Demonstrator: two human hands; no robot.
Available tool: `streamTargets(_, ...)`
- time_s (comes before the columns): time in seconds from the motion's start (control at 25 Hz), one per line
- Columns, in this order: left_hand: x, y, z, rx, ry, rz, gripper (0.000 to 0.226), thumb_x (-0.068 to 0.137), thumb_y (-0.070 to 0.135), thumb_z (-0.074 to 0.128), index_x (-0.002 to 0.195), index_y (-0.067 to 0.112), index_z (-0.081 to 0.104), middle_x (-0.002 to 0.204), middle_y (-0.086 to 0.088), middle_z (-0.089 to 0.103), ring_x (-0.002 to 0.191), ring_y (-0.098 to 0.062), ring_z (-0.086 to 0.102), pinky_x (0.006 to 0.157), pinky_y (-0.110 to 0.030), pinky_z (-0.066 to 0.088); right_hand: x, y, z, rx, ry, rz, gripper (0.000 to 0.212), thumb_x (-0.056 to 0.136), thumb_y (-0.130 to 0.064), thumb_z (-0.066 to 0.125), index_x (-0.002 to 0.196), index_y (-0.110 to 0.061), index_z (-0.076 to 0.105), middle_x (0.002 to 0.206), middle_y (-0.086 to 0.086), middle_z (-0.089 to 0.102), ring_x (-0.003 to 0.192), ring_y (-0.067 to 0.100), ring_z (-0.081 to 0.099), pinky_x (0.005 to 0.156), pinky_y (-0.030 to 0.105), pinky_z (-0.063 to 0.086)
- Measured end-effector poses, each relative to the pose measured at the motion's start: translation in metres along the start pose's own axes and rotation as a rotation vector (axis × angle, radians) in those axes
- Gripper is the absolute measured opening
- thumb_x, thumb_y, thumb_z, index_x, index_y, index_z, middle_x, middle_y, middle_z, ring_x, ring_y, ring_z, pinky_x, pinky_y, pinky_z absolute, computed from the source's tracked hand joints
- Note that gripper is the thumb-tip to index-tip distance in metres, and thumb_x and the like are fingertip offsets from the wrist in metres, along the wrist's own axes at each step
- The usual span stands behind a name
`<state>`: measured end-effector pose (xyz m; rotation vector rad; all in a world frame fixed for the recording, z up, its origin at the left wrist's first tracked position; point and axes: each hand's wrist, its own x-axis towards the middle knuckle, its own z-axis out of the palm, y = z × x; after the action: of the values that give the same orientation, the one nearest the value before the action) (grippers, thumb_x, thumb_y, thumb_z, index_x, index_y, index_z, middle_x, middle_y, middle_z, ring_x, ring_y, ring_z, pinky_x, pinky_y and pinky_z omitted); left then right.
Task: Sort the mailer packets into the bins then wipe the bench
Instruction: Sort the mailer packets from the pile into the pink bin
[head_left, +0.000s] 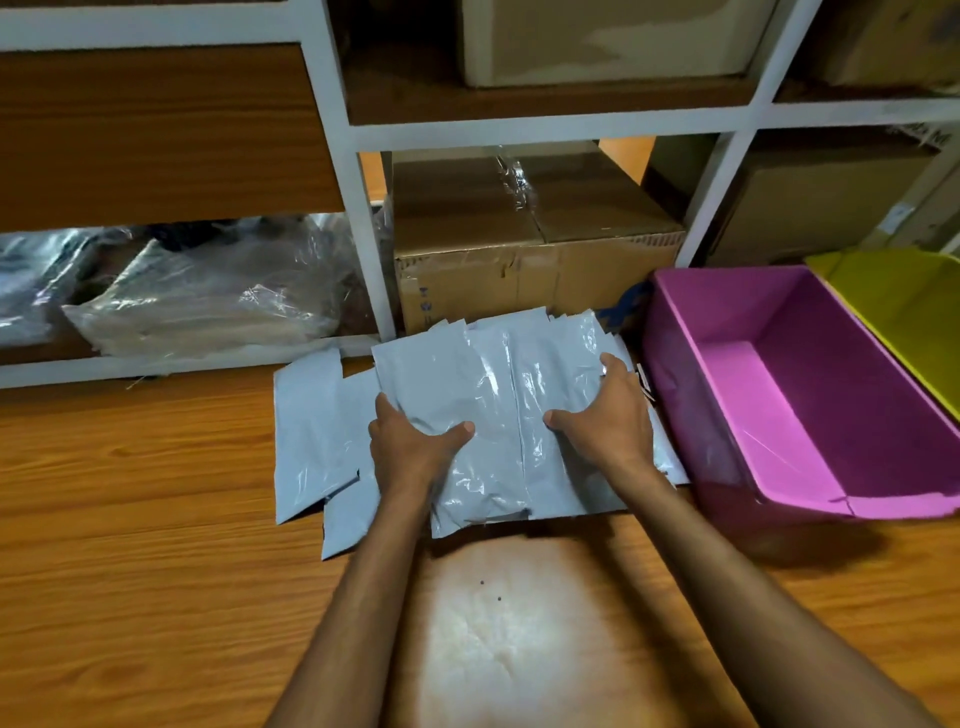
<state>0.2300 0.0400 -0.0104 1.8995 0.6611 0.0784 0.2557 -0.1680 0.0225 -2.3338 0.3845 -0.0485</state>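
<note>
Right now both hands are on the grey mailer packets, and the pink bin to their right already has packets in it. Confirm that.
Not quite. The pink bin holds no packets; the head view shows its bare inside. The rest stands: the left hand and right hand both grip the pile of grey mailer packets on the wooden bench, with the bin to their right.

Two hands (415, 447), two open plastic bins, one pink (810, 467) and one yellow-green (904, 296); a loose heap of grey plastic mailer packets (467, 395), too overlapped to count.
</note>
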Motion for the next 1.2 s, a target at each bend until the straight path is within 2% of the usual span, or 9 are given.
streamTargets(0.04,0.0,0.002,-0.001,-0.071,0.009,-0.002,0.112,0.054,0.046,0.094,0.148,0.019,0.04,0.139,-0.007,0.056,0.126,-0.029,0.058,0.106,-0.052,0.05,0.001,-0.001,-0.002,0.085,-0.007,0.015,0.102,0.066,-0.026,0.089,0.152,-0.017,0.037,0.147,0.003,0.05,0.134,0.026,0.05,0.106,0.043,0.046)
streamTargets(0.16,-0.005,0.009,-0.006,-0.243,-0.004,0.008,0.052,0.075,0.029,0.089,0.121,0.021,0.066,0.115,0.002,0.073,0.104,-0.023,0.071,0.094,-0.048,0.058,-0.003,-0.006,-0.018,0.267,-0.021,0.019,0.08,0.068,-0.016,0.084,0.14,-0.02,0.049,0.131,0.001,0.063,0.118,0.023,0.062,0.096,0.041,0.055)
streamTargets(0.28,-0.019,0.025,-0.017,-0.356,-0.064,0.097,0.024,0.095,0.023,0.072,0.118,0.025,0.066,0.112,0.005,0.073,0.103,-0.018,0.071,0.092,-0.043,0.059,-0.013,-0.016,-0.052,0.395,-0.011,-0.028,0.046,0.076,-0.009,0.079,0.115,-0.025,0.058,0.104,-0.01,0.069,0.095,0.009,0.068,0.072,0.023,0.056)
streamTargets(0.4,-0.034,0.052,-0.023,-0.358,-0.097,0.174,0.029,0.099,0.028,0.067,0.128,0.029,0.06,0.12,0.006,0.07,0.11,-0.018,0.068,0.093,-0.04,0.057,-0.02,-0.02,-0.096,0.491,-0.005,-0.062,0.043,0.082,-0.01,0.079,0.116,-0.027,0.059,0.102,-0.014,0.07,0.089,0.001,0.067,0.068,0.018,0.053)
streamTargets(0.52,-0.058,0.084,-0.014,-0.41,-0.184,0.205,0.04,0.099,0.029,0.067,0.137,0.033,0.052,0.123,0.007,0.069,0.108,-0.018,0.07,0.083,-0.036,0.06,-0.013,-0.007,-0.142,0.543,0.021,-0.063,0.044,0.085,-0.013,0.077,0.122,-0.027,0.059,0.103,-0.014,0.071,0.087,0.003,0.07,0.067,0.02,0.055)
streamTargets(0.64,-0.087,0.117,0.008,-0.382,-0.263,0.285,0.054,0.099,0.029,0.066,0.144,0.044,0.041,0.125,0.014,0.062,0.11,-0.012,0.066,0.08,-0.03,0.058,0.003,0.018,-0.184,0.582,-0.013,-0.071,0.047,0.089,-0.014,0.075,0.13,-0.027,0.056,0.113,-0.008,0.074,0.095,0.011,0.074,0.08,0.034,0.061)
streamTargets(0.76,-0.109,0.145,0.049,-0.374,-0.297,0.332,0.06,0.099,0.024,0.066,0.144,0.053,0.039,0.131,0.015,0.06,0.113,-0.012,0.064,0.085,-0.033,0.059,0.031,0.053,-0.22,0.551,-0.015,-0.075,0.044,0.092,-0.01,0.071,0.128,-0.03,0.054,0.118,-0.006,0.072,0.099,0.015,0.073,0.085,0.039,0.061)
streamTargets(1.0,-0.118,0.183,0.13,-0.369,-0.27,0.361,0.067,0.098,0.012,0.065,0.151,0.043,0.038,0.143,0.007,0.056,0.123,-0.02,0.06,0.099,-0.043,0.056,0.097,0.115,-0.261,0.404,0.022,-0.072,0.046,0.088,-0.004,0.065,0.12,-0.033,0.049,0.114,-0.001,0.07,0.097,0.02,0.071,0.089,0.045,0.059)
streamTargets(1.2,-0.109,0.196,0.163,-0.341,-0.264,0.31,0.064,0.098,0.011,0.065,0.15,0.038,0.039,0.14,0.004,0.056,0.119,-0.021,0.061,0.092,-0.037,0.057,0.14,0.128,-0.228,0.246,-0.136,-0.051,0.036,0.081,-0.003,0.061,0.113,-0.019,0.055,0.105,0.001,0.069,0.095,0.023,0.068,0.077,0.033,0.055)
